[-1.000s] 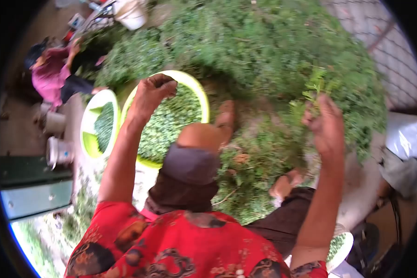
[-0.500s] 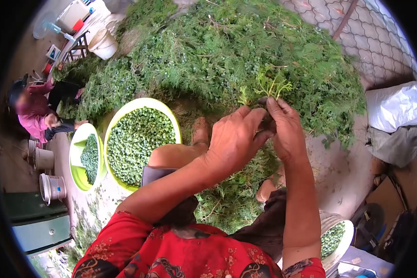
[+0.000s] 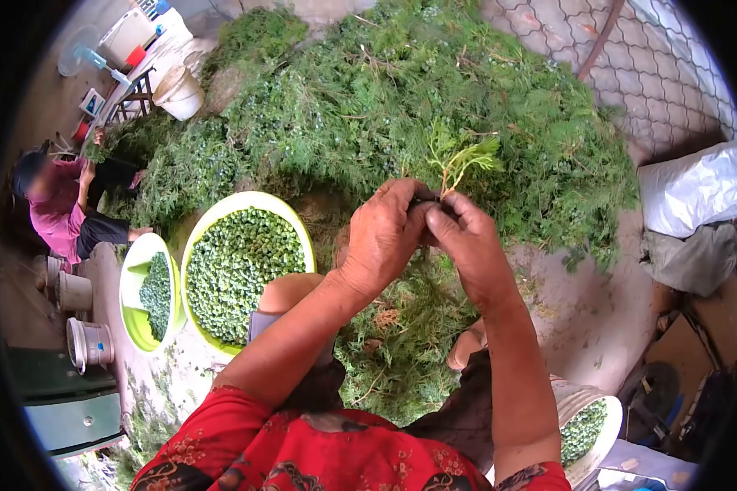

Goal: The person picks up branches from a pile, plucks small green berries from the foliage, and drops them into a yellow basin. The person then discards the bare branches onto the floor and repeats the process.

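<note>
Both grips pinch the sprig (image 3: 460,164) at its base: left hand (image 3: 385,233), right hand (image 3: 464,245). Stem points away from me; seed basin (image 3: 246,204) sits left, nearer left hand.

- Feathery green sprig (image 3: 460,159) at upper centre: soft matt foliage on a thin woody stem.
- Large round yellow-green plastic basin (image 3: 305,237) at centre left: smooth, slightly glossy rim.
- Red patterned cloth shirt (image 3: 319,454) at the bottom: soft, matt weave.
- White plastic sack (image 3: 696,192) at right: crinkled, faintly shiny.
- Bare concrete floor (image 3: 590,303): rough, dusty, matt.
- Wire mesh fence (image 3: 671,74) at upper right: thin metal.
</note>
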A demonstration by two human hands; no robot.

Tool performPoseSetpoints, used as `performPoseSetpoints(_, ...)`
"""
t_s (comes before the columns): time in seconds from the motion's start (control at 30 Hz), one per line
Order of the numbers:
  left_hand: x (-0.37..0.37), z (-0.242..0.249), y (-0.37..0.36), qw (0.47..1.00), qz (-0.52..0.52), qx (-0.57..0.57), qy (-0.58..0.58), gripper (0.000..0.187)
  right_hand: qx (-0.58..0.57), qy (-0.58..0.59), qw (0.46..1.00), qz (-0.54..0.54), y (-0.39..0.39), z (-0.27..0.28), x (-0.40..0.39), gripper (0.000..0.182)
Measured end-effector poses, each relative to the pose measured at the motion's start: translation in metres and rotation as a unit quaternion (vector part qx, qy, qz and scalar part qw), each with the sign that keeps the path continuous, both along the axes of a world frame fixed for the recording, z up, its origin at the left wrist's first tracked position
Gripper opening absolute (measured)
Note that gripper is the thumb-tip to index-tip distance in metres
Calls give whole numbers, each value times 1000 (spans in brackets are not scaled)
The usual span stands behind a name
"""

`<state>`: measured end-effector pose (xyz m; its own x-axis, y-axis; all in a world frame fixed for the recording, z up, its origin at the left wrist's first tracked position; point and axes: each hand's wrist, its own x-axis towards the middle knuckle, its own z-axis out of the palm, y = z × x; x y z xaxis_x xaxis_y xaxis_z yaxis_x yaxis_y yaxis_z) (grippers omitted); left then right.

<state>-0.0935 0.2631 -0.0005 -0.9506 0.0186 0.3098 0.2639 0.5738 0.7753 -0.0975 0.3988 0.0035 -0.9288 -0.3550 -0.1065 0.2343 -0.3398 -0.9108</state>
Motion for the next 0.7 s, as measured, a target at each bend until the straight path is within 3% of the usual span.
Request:
performPoseSetpoints(0.1, -1, 4, -4, 998, -25, 45, -20, 16, 39, 17, 999, 1, 6, -4, -3, 22)
performPoseSetpoints(0.27, 0, 10, -6, 995, -71, -29, 61, 21, 44, 38, 998, -18, 8, -2, -7, 26)
performPoseSetpoints(0.37, 3, 3, -3, 998, -43, -38, 39, 24, 68, 22, 995, -68, 7, -3, -8, 28)
performPoseSetpoints(0.43, 2, 1, -6, 994, -36, -78, 66, 19, 78, 72, 992, -74, 7, -7, -7, 27)
performPoseSetpoints(0.47, 1, 5, -6, 991, -8, 128, -39, 15, 79, 70, 992, -74, 9, -6, -8, 27)
performPoseSetpoints(0.5, 0, 16, -5, 934, 19, 327, -142, 16, 111, 74, 987, -91, 11, -4, -10, 25)
performPoseSetpoints(0.53, -2, 34, -14, 913, 35, 372, -166, 28, 142, 77, 981, -110, 14, -3, -11, 23)
performPoseSetpoints(0.57, -9, 35, -29, 857, 2, 482, -181, 27, 144, 74, 981, -111, 17, -5, -12, 23)
performPoseSetpoints(0.63, -19, 26, -50, 777, -37, 602, -181, 15, 39, 46, 986, -155, 23, -9, -18, 21)
performPoseSetpoints(0.7, -15, 19, -52, 759, -25, 612, -220, 13, 21, 33, 985, -165, 25, -4, -18, 21)
